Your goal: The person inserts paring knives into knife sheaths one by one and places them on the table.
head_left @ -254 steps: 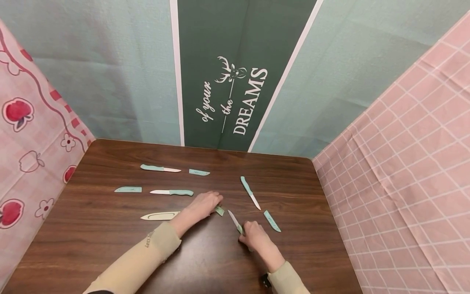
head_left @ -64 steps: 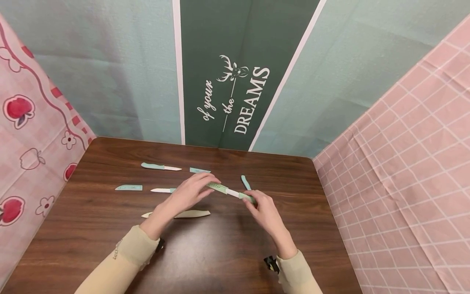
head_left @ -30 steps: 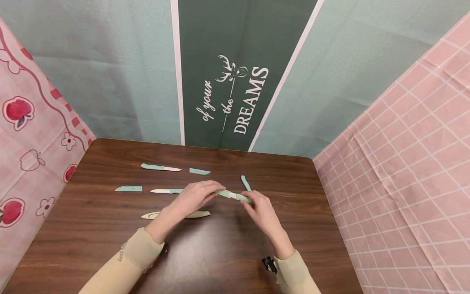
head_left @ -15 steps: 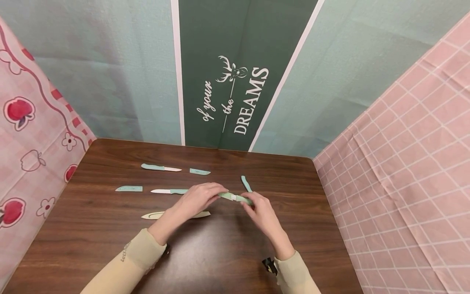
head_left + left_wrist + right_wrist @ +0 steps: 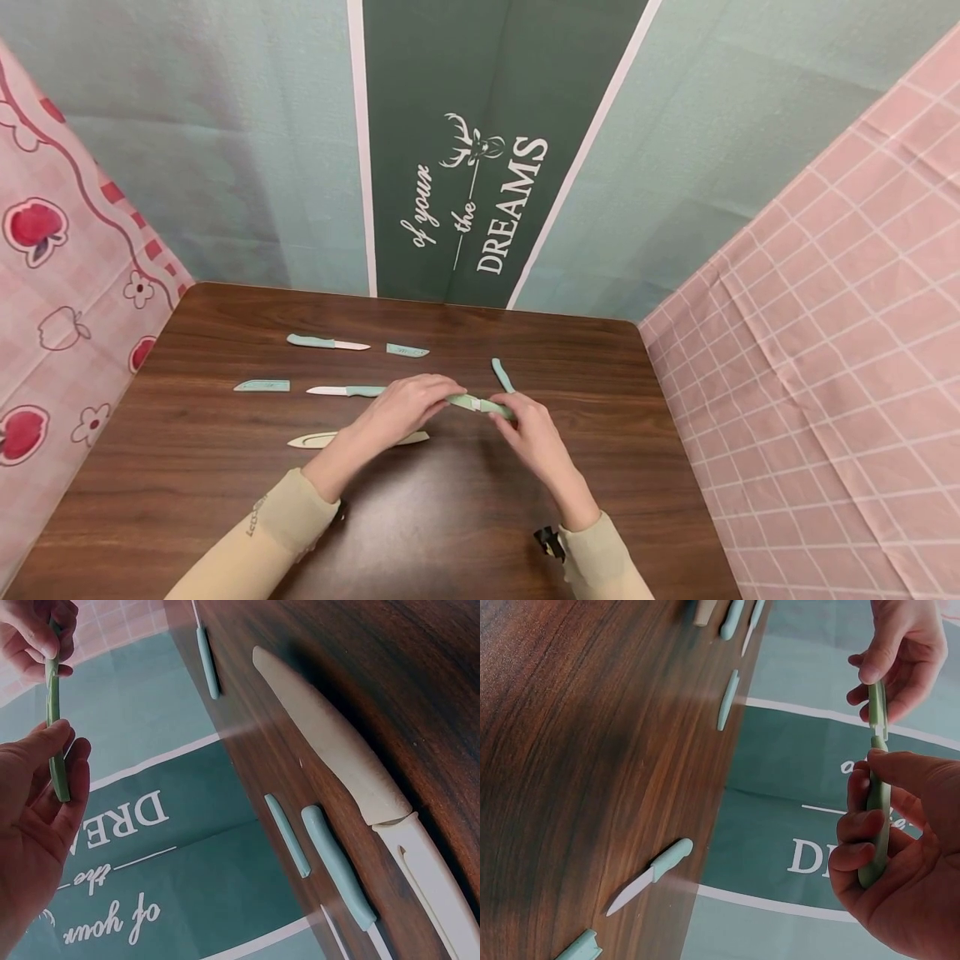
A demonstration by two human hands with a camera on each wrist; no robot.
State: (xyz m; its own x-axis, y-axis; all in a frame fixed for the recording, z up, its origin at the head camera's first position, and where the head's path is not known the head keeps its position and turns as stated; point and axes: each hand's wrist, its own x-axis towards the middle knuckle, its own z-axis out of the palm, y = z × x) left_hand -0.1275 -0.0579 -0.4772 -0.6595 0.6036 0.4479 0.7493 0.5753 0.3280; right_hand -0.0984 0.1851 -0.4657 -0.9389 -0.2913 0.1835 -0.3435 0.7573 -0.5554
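My left hand [image 5: 408, 404] pinches a green knife sheath [image 5: 877, 709] between thumb and fingers. My right hand [image 5: 534, 427] grips the green handle of a small knife [image 5: 879, 817], its fingers curled round it. The knife points into the sheath, and only a short white bit of blade shows between sheath and handle. Both are held up above the table, roughly end to end. In the left wrist view, the far end of the sheath sticks out past my left fingers, and my right hand [image 5: 37, 634] is at the top.
On the brown table [image 5: 420, 533] lie bare blue-handled knives [image 5: 311, 341] [image 5: 326, 391] [image 5: 671, 859] and blue sheaths [image 5: 407, 351] [image 5: 262, 386] [image 5: 581, 946]. A cream covered knife [image 5: 330, 735] lies under my left forearm. Fabric walls [image 5: 825, 333] enclose the table's back and sides.
Earlier, sheath and knife were apart low over the table. Both hands lifted them and came together, and the blade slid into the sheath until little showed. The last half second brings hardly any movement.
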